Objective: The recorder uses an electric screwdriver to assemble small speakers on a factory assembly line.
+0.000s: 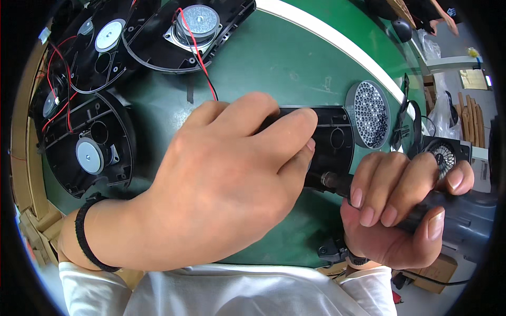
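Note:
A black plastic housing [336,138] lies on the green table in front of me, partly covered by my left hand [232,168]. The fingers of that hand are bent, with thumb and forefinger pressed together; what they pinch, if anything, is hidden. Palm turned up, my right hand [395,210] is closed round a dark powered screwdriver [464,218]. Its metal nose [329,180] points left, over the housing's near edge. From beyond my left hand a red wire [203,66] runs up to a round speaker [199,23] on another black housing.
Several black housings with speakers, such as one at the left [89,156], crowd the far left of the table [295,63]. Right of the centre stands a round grey tray [369,113] of small screws. Black cables [403,118] lie beside it. Another person's hand [448,23] shows at the far right.

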Available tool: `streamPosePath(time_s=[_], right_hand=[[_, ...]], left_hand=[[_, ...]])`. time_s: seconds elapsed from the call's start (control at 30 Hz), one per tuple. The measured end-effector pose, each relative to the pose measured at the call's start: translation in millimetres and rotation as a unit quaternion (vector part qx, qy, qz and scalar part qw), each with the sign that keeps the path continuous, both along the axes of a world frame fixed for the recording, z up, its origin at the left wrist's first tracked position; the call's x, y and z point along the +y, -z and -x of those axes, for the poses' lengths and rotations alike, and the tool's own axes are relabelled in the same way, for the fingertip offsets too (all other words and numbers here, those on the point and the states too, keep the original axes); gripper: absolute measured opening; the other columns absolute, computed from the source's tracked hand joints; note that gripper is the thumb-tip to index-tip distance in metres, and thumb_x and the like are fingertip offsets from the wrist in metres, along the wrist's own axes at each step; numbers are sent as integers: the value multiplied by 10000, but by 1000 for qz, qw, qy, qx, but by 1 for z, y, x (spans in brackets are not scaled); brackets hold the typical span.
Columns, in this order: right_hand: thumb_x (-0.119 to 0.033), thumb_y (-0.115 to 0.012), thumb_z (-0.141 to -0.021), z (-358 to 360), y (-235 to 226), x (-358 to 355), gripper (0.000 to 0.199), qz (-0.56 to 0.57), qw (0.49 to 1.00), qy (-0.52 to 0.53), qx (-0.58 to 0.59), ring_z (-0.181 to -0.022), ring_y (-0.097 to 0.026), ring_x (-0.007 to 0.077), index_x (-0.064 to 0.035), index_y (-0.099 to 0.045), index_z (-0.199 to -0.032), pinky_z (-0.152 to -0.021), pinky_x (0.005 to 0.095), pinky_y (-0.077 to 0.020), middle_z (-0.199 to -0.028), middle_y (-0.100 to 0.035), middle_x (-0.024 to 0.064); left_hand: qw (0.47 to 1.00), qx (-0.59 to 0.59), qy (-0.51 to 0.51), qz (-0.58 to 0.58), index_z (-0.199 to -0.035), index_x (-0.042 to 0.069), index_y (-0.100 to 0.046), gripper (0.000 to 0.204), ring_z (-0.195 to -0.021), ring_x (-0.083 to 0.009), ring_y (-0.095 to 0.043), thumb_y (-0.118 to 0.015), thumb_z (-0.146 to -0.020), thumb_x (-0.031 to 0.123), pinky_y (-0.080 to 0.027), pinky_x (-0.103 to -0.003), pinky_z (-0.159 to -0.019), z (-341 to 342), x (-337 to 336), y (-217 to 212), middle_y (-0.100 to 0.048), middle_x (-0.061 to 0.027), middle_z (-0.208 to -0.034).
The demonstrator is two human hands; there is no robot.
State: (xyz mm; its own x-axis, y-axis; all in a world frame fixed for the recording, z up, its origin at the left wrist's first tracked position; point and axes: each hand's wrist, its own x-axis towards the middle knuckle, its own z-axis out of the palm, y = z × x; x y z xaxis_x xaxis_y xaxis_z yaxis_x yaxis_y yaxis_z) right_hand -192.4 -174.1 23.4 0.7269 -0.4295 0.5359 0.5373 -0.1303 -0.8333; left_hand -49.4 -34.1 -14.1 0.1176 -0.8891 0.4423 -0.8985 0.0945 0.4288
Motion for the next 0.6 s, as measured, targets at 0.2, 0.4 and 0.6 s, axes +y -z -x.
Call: streamPosePath(time_s=[0.2, 0.4, 0.6], right_hand=[[-239, -504, -1012, 3, 1, 2, 293, 10, 1000, -13, 1, -580, -514, 155, -134, -401, -1265, -588, 330, -475, -732, -499, 31], [-206, -509, -997, 4, 5, -1, 290, 11, 999, -43, 8, -571, -520, 165, -132, -384, -1248, -591, 342, -492, -732, -501, 40], [-201, -547, -988, 6, 3, -3, 288, 46, 997, -41, 56, -553, -525, 184, -143, -372, -1209, -567, 360, -491, -719, -508, 39]], left_hand=[[1000, 7, 0, 13, -1035, 11, -716, 597, -938, -307, -618, -829, -455, 92, -534, -393, -700, 1, 0, -2, -616, -127, -1243], [1000, 9, -9, -22, -1038, 13, -719, 584, -963, -305, -617, -822, -469, 92, -533, -388, -705, 6, 1, -7, -619, -113, -1235], [999, 24, -9, -28, -1041, 19, -723, 563, -978, -301, -608, -823, -491, 92, -527, -397, -747, 4, 1, -11, -617, -105, -1242]])
